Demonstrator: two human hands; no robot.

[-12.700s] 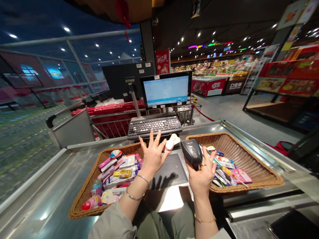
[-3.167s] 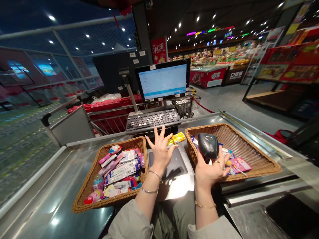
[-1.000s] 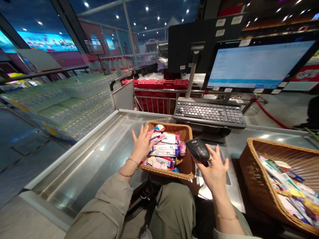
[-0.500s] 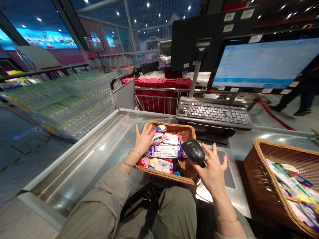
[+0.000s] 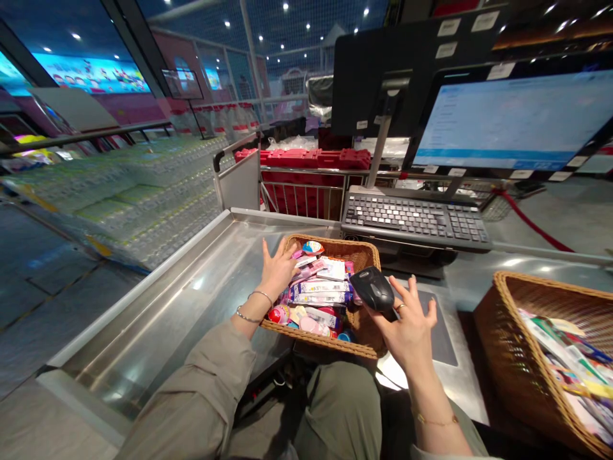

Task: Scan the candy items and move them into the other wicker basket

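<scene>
Our right hand (image 5: 407, 329) grasps a glossy, rounded black scanner (image 5: 373, 289), tilted over the right side of a brown wicker basket (image 5: 330, 345) of colourful packs (image 5: 320, 291); our left hand (image 5: 278, 275), fingers spread loose, is at its left rim.

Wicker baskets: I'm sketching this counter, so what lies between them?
In the head view, a grey panel, metal counter and bright white patch show between the left basket and the right basket, partly hidden by the right hand holding a black scanner.

The right hand (image 5: 407, 329) holds a scanner (image 5: 373, 289), left hand (image 5: 278, 275) at a basket (image 5: 325, 341).
</scene>
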